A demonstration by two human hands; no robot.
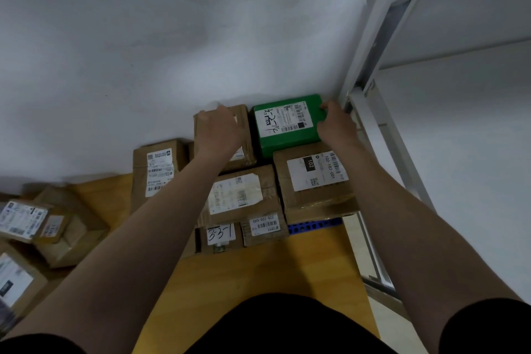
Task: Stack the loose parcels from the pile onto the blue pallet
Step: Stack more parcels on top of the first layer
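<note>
With the left hand [218,126] curled over the brown box [247,129] and the right hand [337,123] gripping the green box [287,126], push both flush to the wall [172,37], edges touching.

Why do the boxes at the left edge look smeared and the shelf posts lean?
Head view: wide-angle lens slants the shelf frame and softens the loose parcels at the edge; the green parcel mid-frame is sharp; lighting dim, no glare.

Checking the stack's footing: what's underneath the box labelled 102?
A strip of blue pallet shows below the 102 box's front edge; the rest beneath is covered by the box.
</note>
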